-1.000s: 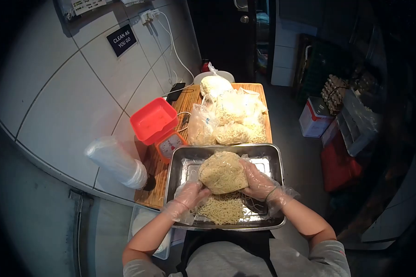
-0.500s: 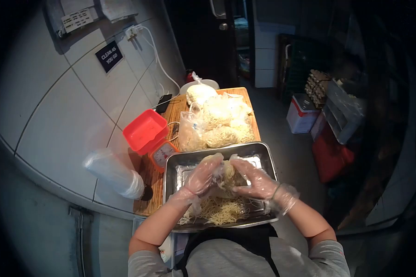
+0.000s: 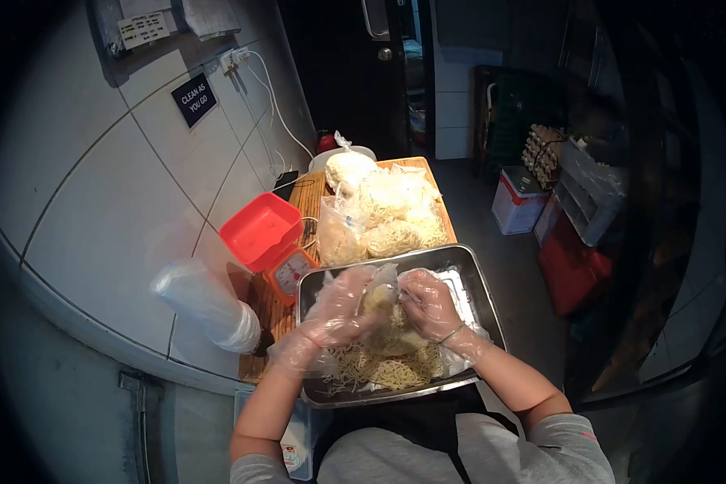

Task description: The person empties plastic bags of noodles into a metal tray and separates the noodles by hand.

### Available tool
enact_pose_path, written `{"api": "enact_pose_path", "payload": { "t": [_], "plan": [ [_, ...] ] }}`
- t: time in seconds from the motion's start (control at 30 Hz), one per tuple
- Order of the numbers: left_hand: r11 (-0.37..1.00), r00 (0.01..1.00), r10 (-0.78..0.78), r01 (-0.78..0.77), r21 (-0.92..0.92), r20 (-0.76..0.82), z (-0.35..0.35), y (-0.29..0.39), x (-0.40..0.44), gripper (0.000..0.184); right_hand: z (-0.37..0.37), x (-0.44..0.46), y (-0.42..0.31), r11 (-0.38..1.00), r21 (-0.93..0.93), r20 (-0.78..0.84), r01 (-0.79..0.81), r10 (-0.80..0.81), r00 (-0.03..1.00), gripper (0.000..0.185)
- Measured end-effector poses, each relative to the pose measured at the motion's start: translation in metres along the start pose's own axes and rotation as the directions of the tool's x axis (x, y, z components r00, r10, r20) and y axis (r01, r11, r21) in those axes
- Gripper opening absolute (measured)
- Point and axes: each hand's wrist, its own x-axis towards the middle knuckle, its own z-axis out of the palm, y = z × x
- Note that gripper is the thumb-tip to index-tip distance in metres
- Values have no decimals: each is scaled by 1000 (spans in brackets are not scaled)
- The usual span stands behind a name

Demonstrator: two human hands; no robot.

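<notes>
Head camera: I see both of the person's hands, in clear plastic gloves, at the centre of the frame, working a clear bag of noodles [image 3: 391, 327] above the metal tray [image 3: 477, 302]. The right hand [image 3: 434, 306] has its fingers curled in and pinching the bag's upper edge; the left hand [image 3: 339, 313] grips the bag's other side between thumb and fingers, though blur hides its exact finger placement from me. Below the bag, toward the lower centre, loose noodles [image 3: 395, 373] lie in the tray. Just beyond the tray's far rim, at upper centre, I make out more bagged noodles [image 3: 385, 199] heaped on the wooden table [image 3: 305, 196]. Left of centre, a red container [image 3: 260, 228] touches an orange scale [image 3: 292, 273], and a bundle of clear plastic [image 3: 206, 306] leans near the tiled wall [image 3: 97, 210].
</notes>
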Motion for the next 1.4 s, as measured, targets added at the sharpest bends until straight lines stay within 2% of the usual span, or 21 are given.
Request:
{"api": "enact_pose_path", "payload": {
  "t": [0.07, 0.1, 0.2, 0.23, 0.27, 0.43, 0.57, 0.63, 0.7, 0.73, 0.77, 0.83, 0.9, 0.93, 0.97, 1.0, 1.07, 1.1, 1.23, 1.33, 1.4],
  "plan": [
    [997, 994, 76, -77, 11, 74, 12, 4, 10, 44, -6, 3, -15, 999, -3, 21, -39, 39, 999, 18],
    [985, 990, 142, -140, -102, 11, 15, 7, 16, 45, -8, 3, -15, 999, 7, 15, -52, 52, 999, 18],
    [992, 992, -46, 59, -107, 121, 14, 18, 33, 51, -23, 0, -16, 995, 18, -34, -103, 103, 994, 17],
    [989, 999, 34, -38, -142, -31, 21, 13, 30, 48, -29, -1, -20, 992, 18, -69, -121, 122, 990, 18],
    [991, 999, 37, -39, -128, -20, 21, 11, 30, 45, -34, 0, -23, 990, 21, -104, -138, 139, 985, 19],
    [969, 989, 148, -142, -202, 15, 33, 5, 36, 33, -20, -21, -46, 982, -47, 175, -183, 188, 966, 60],
    [943, 943, 329, -330, -33, -52, 36, 12, 44, 27, -9, -27, -25, 991, -33, 24, -131, 132, 991, 70],
    [902, 902, 421, -404, 152, -98, 41, 13, 51, 31, -9, -23, -22, 970, 60, 92, -233, 228, 969, 69],
    [870, 991, 120, -132, -475, -55, 31, 20, 40, 39, -14, -20, -25, 943, 92, 185, -321, 300, 936, 69],
    [694, 999, -9, 30, -719, 33, 27, 23, 36, 43, -12, -21, -25, 948, 124, 162, -293, 272, 949, 69],
    [459, 992, -100, -22, -888, -77, 54, 10, 36, 49, -9, -24, -24, 952, 153, 138, -264, 244, 960, 68],
    [330, 977, -208, 33, -944, -38, 55, 26, 41, 48, -6, -25, -35, 974, 171, 3, -150, 151, 988, 59],
    [231, 947, -315, 8, -973, -67, 56, 49, 42, 48, -7, -23, -33, 957, 123, 35, -264, 262, 965, 51],
    [213, 904, -419, 12, -977, -80, 58, 56, 44, 47, -9, -20, -32, 944, 97, 48, -317, 314, 948, 47],
    [195, 851, -518, 15, -981, -89, 60, 61, 45, 48, -6, -18, -32, 982, 76, -52, -171, 175, 983, 32],
    [176, 786, -611, 17, -984, -95, 62, 64, 45, 48, -4, -18, -31, 974, 99, -20, -202, 205, 979, 29],
    [105, 811, -576, -54, -993, -105, 56, 62, 39, 51, -2, -14, -26, 957, 136, 44, -257, 254, 966, 25],
    [68, 820, -561, -85, -994, -109, 53, 60, 35, 53, 3, -11, -25, 995, -19, -45, -95, 95, 995, 23],
    [23, 839, -543, -34, -999, -41, 39, 57, 14, 56, 7, -5, -21, 971, -226, -90, 75, -97, 991, 27],
    [118, 820, -568, -3, -993, -69, 37, 75, 3, 55, 2, -10, -8, 994, 4, 3, -111, 111, 994, 37],
    [225, 844, -524, 11, -974, -112, 46, 65, -5, 52, 11, -5, 1, 990, -133, -32, -54, 51, 998, 42]
  ]
}}
